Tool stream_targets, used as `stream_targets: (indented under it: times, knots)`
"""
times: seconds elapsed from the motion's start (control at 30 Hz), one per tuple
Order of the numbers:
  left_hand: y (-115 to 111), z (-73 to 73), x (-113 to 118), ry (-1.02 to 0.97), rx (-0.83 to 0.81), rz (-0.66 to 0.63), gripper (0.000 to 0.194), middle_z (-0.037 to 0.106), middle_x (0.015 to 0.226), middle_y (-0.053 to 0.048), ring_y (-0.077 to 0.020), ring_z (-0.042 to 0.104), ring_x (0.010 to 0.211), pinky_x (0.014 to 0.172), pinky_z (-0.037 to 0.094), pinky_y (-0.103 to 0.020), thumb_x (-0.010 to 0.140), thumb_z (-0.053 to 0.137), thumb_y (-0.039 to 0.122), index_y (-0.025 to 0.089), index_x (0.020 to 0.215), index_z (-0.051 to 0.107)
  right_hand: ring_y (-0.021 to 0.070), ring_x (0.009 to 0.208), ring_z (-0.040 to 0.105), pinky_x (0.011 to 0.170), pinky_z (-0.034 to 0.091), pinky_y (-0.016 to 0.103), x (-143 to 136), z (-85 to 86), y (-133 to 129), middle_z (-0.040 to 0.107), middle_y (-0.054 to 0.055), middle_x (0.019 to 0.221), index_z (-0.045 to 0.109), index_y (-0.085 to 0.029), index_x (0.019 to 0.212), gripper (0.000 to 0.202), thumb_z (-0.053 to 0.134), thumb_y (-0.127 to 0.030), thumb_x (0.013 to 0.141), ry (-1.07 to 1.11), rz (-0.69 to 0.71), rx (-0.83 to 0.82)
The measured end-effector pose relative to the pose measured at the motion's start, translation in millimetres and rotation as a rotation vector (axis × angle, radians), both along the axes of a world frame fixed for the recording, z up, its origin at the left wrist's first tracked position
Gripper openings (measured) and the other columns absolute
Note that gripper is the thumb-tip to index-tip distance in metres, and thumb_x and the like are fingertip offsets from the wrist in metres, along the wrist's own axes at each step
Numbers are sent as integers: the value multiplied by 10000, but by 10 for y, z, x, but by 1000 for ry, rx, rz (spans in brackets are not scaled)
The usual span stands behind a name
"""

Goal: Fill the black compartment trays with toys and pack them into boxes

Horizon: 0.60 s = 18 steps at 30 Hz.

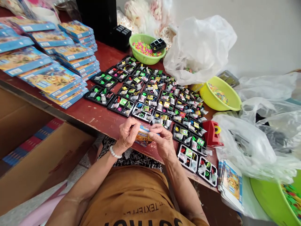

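Observation:
My left hand (128, 133) and my right hand (162, 139) together grip a small blue printed box (142, 136) at the near edge of the red table (82, 113). Both hands have fingers closed on the box's ends. A white bead bracelet sits on my left wrist. Just beyond the hands lie several black compartment trays (150, 94) filled with small coloured toys and clear packets, spread in rows across the table.
Stacks of blue printed boxes (56, 62) fill the table's left. A green basket (145, 48) of coloured bits stands at the back, a yellow bowl (218, 94) and clear plastic bags (202, 47) at right. A red holder (211, 133), flat box sleeves (231, 183) and a cardboard carton (42, 153) are near.

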<state>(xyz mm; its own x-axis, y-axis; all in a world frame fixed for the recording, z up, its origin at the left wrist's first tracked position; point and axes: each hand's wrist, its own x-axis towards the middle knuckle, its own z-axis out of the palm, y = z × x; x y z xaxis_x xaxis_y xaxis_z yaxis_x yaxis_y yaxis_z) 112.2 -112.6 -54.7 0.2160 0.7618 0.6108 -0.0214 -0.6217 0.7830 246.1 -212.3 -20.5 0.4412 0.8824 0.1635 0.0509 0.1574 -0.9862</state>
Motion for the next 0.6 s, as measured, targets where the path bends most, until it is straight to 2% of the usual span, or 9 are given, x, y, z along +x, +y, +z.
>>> stream_targets:
  times: [0.13, 0.27, 0.4, 0.6]
  knots:
    - [-9, 4, 3, 12, 19, 8, 291, 661, 685, 3, -164, 623, 599, 584, 502, -289, 1001, 489, 450, 238, 827, 587, 186, 846, 667, 810, 542, 366, -90, 24, -62, 710, 14, 897, 772, -263, 800, 64, 817, -283, 841, -335, -165, 85]
    - [5, 24, 34, 28, 28, 31, 200, 665, 708, 3, -153, 605, 574, 575, 497, -273, 983, 530, 371, 227, 864, 603, 165, 739, 625, 697, 501, 318, -87, 150, -33, 669, -4, 782, 712, -240, 798, 102, 737, -234, 896, -563, -149, 119]
    - [26, 33, 52, 15, 36, 50, 170, 678, 745, -1, -149, 610, 589, 582, 499, -268, 988, 529, 345, 225, 895, 605, 158, 716, 611, 681, 484, 307, -58, 206, 66, 644, -14, 748, 675, -234, 786, 111, 694, -202, 891, -659, -158, 143]
    - [21, 15, 20, -11, 34, 22, 272, 680, 739, 5, -156, 625, 605, 577, 499, -279, 1040, 452, 386, 231, 870, 598, 171, 791, 667, 745, 527, 331, -76, 181, 125, 722, 12, 856, 688, -233, 755, 126, 707, -204, 876, -584, -108, 142]
